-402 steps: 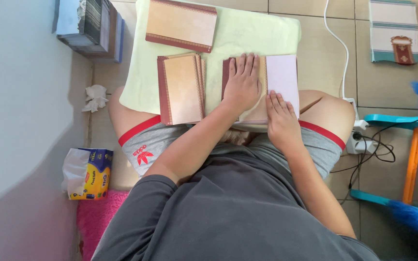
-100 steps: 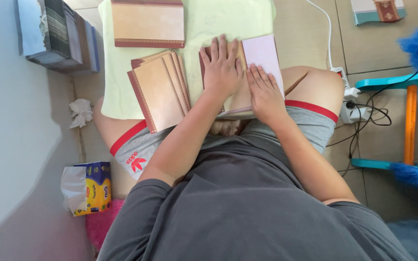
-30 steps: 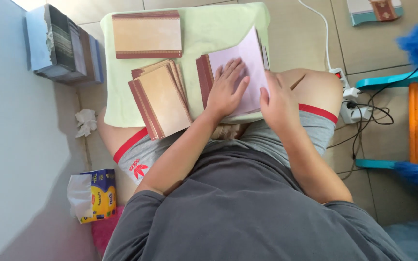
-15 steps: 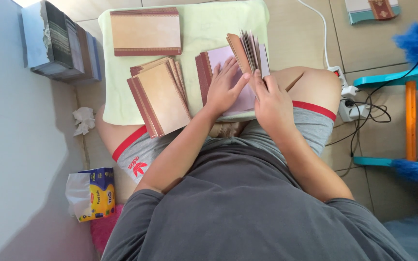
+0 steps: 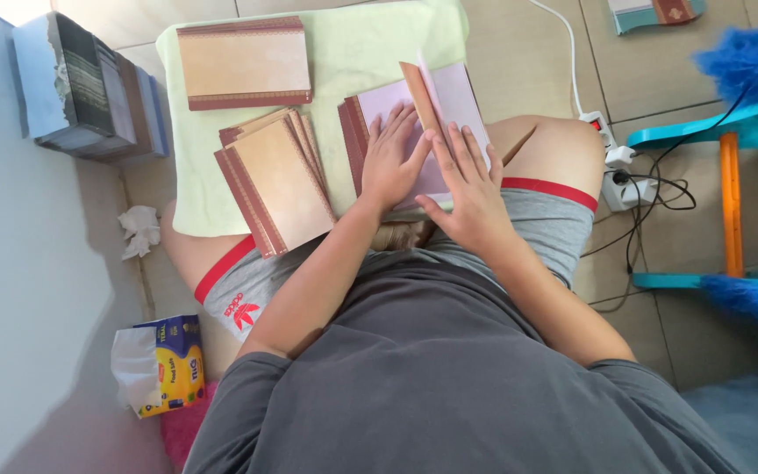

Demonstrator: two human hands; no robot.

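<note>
Pressing flat, left hand [image 5: 389, 162], right hand [image 5: 471, 180], open card [image 5: 449, 96]

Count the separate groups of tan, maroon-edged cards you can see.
3: a single card at the far end of the green cloth, a fanned stack on the left thigh, and an opened stack under both hands. More may be hidden.

Matt pale paper pages in the open card [image 5: 436, 123], soft green cloth [image 5: 361, 44] beneath.

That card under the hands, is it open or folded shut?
Open: the card shows its pale inside, one flap standing up, left hand pressing it flat.
</note>
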